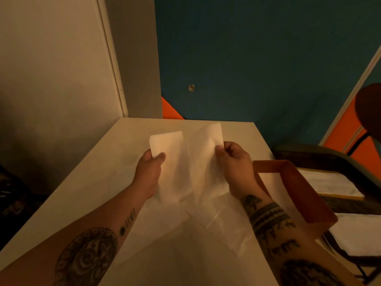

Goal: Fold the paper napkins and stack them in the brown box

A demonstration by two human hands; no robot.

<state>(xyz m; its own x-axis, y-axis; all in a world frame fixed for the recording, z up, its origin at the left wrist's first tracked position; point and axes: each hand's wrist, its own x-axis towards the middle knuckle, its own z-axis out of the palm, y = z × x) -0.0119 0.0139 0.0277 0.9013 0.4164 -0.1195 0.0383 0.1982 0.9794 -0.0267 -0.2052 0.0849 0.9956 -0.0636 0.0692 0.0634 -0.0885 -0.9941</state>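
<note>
Left hand (149, 172): raised, thumb on top, pinching the left edge of a thin white paper napkin (181, 162).
Right hand (237, 162): level with it, fingers curled, pinching the napkin's right edge.
Napkin: held up between the 2 hands, creased down the middle, above the white table (99, 178).
Open brown box (299, 182): at the table's right edge, partly hidden by the right forearm.
Loose white sheets (222, 230): flat under the hands, their edges dim.
Forearm tattoos (270, 219): too blurred to read.

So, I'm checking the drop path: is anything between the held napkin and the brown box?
Nothing visible does. The thin white paper napkin is pinched by the left hand and right hand. The rectangular brown box sits just right, with only the right forearm between.
</note>
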